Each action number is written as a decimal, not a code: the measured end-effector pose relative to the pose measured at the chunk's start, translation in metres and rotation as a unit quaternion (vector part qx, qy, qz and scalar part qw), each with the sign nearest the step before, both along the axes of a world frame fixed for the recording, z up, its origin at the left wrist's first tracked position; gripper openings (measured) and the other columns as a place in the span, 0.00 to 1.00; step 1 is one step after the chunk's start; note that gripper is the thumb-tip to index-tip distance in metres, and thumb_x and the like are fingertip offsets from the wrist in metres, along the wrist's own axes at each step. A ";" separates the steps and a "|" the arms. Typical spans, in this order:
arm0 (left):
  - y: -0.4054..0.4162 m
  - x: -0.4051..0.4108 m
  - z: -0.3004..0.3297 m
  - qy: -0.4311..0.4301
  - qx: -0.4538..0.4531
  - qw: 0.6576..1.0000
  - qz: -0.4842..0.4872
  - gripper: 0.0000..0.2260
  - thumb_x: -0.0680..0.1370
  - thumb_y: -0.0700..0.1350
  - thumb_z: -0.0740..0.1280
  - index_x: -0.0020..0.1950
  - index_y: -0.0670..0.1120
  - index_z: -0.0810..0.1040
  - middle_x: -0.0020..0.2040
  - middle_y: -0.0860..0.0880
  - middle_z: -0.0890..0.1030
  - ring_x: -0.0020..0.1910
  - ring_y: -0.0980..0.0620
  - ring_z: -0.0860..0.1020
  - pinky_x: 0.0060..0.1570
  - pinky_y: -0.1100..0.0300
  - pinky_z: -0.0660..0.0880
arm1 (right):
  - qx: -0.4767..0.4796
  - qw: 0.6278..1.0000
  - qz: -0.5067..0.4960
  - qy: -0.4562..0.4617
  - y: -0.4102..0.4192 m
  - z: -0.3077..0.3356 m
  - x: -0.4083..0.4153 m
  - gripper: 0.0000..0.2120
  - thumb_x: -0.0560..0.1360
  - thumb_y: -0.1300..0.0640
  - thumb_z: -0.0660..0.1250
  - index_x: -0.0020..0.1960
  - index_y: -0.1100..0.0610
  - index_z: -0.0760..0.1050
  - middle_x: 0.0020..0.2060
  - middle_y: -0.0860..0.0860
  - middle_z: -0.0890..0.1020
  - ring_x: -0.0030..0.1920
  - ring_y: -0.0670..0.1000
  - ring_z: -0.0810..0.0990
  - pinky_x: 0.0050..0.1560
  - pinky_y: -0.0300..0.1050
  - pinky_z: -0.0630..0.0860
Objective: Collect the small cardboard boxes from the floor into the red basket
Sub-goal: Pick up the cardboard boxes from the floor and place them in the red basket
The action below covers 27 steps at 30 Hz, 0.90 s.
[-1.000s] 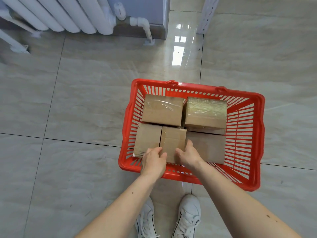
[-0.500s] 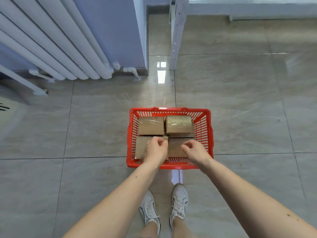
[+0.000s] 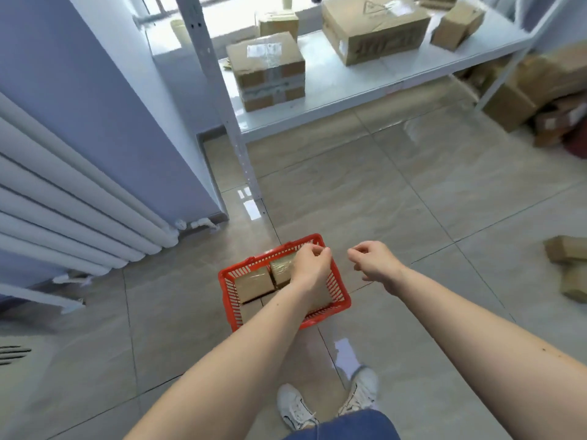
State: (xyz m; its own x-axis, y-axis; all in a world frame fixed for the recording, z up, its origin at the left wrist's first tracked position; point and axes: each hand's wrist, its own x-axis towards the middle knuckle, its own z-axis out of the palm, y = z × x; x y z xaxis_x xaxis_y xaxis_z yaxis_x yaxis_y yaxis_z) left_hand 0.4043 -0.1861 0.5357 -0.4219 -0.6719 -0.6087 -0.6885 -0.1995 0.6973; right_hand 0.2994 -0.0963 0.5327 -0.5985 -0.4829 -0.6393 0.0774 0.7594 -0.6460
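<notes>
The red basket (image 3: pixel 229 296) stands on the tiled floor in front of my feet, holding several small cardboard boxes (image 3: pixel 254 283). My left hand (image 3: pixel 309 265) hangs above the basket with loosely curled fingers and holds nothing; my left forearm hides part of the basket. My right hand (image 3: pixel 374 262) is raised to the right of the basket, also loosely curled and holding nothing. Two more small cardboard boxes (image 3: pixel 567 250) lie on the floor at the far right edge.
A white radiator (image 3: pixel 79 198) runs along the left wall. A white metal shelf (image 3: pixel 349 87) at the back carries larger cardboard boxes (image 3: pixel 266 71), with more boxes (image 3: pixel 514 103) piled under its right end. My white shoes (image 3: pixel 330 404) are at the bottom.
My hands have lifted off the boxes in the basket and risen away from it. My head has come up, so the basket looks smaller and the shelf and floor boxes have come into sight.
</notes>
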 end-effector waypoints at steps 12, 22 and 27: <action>0.135 -0.157 0.056 0.069 -0.016 0.990 -0.119 0.08 0.76 0.50 0.63 0.48 0.47 0.76 0.49 0.43 0.82 0.48 0.39 0.79 0.46 0.54 0.75 | -0.052 0.989 -0.139 0.022 0.163 0.080 -0.122 0.07 0.81 0.54 0.62 0.52 0.58 0.76 0.46 0.54 0.76 0.46 0.53 0.74 0.39 0.44 0.72; 0.283 -0.290 0.044 0.061 0.004 0.987 -0.149 0.06 0.77 0.49 0.63 0.47 0.47 0.75 0.40 0.51 0.77 0.44 0.48 0.76 0.46 0.55 0.76 | -0.046 0.973 -0.224 0.009 0.333 0.071 -0.247 0.05 0.80 0.54 0.64 0.48 0.55 0.75 0.46 0.54 0.78 0.48 0.51 0.77 0.39 0.43 0.75; 0.333 -0.355 0.031 0.049 0.006 0.982 -0.181 0.05 0.76 0.49 0.63 0.44 0.48 0.75 0.41 0.50 0.77 0.43 0.48 0.76 0.46 0.55 0.75 | -0.035 0.964 -0.264 0.009 0.391 0.053 -0.305 0.08 0.79 0.53 0.65 0.41 0.51 0.74 0.47 0.54 0.79 0.50 0.52 0.79 0.43 0.46 0.78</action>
State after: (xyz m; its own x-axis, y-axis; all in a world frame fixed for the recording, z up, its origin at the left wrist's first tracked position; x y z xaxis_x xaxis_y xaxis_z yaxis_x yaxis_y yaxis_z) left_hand 0.0491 0.1467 0.5663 -0.6887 -0.4606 -0.5599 -0.6456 0.0382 0.7627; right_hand -0.0059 0.2944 0.5860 -0.7837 -0.1500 -0.6028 0.4284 0.5722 -0.6993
